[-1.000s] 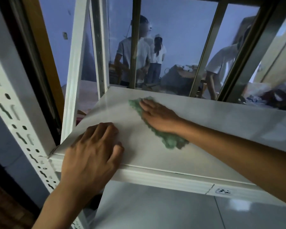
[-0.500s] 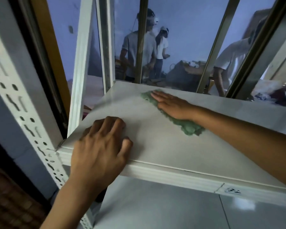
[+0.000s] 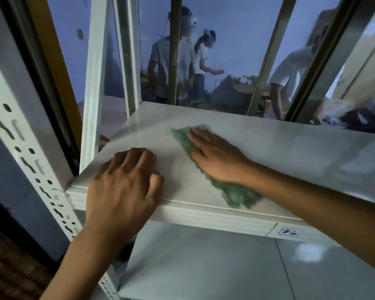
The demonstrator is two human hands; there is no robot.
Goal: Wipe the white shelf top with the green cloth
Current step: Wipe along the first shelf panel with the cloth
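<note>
The white shelf top [image 3: 301, 156] spans the middle of the head view. A green cloth [image 3: 236, 194] lies on it as a long strip, running from the shelf's middle down to its front edge. My right hand [image 3: 217, 158] presses flat on the cloth with straight fingers pointing left and covers its middle part. My left hand [image 3: 123, 185] rests on the shelf's front left corner, fingers bent on the top and thumb near the front lip, holding nothing.
White perforated uprights [image 3: 33, 161] frame the shelf at the left and back. A lower white shelf [image 3: 204, 269] lies beneath. Behind the shelf is a window with metal bars [image 3: 266, 55]. Several people stand beyond the glass.
My right hand has drawn the cloth toward the front edge of the shelf; its lower end now reaches the lip. My left hand stays on the front left corner.
</note>
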